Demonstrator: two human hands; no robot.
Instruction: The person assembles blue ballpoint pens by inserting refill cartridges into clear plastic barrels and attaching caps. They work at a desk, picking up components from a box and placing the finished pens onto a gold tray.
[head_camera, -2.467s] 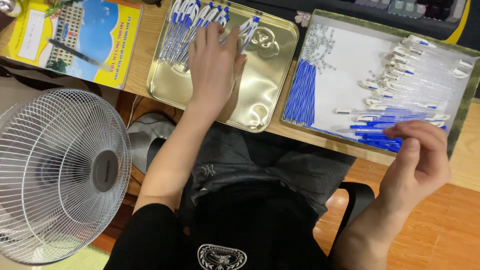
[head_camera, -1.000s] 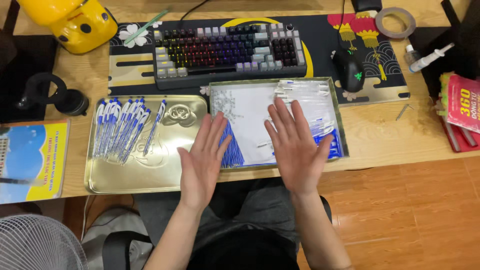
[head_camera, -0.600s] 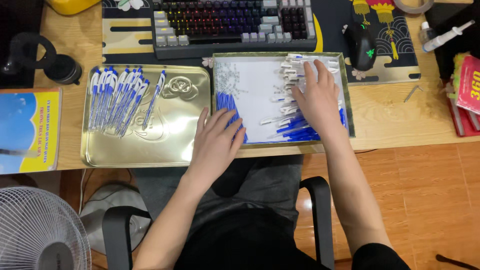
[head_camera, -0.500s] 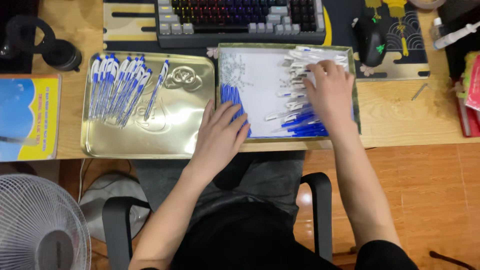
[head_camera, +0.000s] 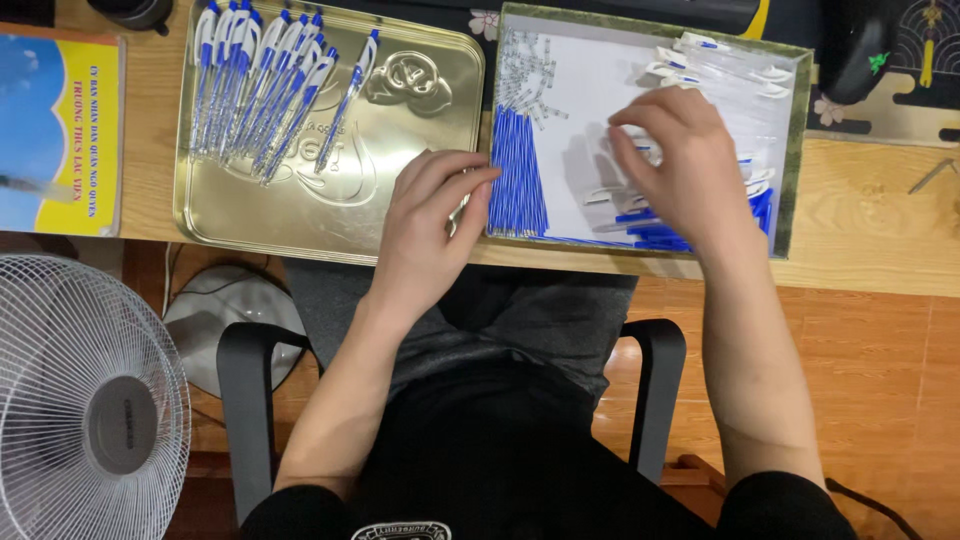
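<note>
On the wooden desk (head_camera: 870, 215), a gold metal tray (head_camera: 330, 195) holds about a dozen finished blue-and-white pens (head_camera: 265, 85). Beside it, a white-lined tray (head_camera: 795, 150) keeps many blue refills (head_camera: 518, 170) and clear barrels (head_camera: 735, 75), so much assembly seems left. Left hand (head_camera: 430, 225) rests open, empty; right hand (head_camera: 680, 165) curls loosely over parts.

Pens (head_camera: 262, 90) in tray (head_camera: 330, 215), left

Wooden counter (head_camera: 870, 215) above, reddish wood floor (head_camera: 880, 400) below. White wire-guarded fan (head_camera: 85, 400) at lower left, black chair armrests (head_camera: 655, 390) either side of the seat. Lit evenly, soft shadows.
</note>
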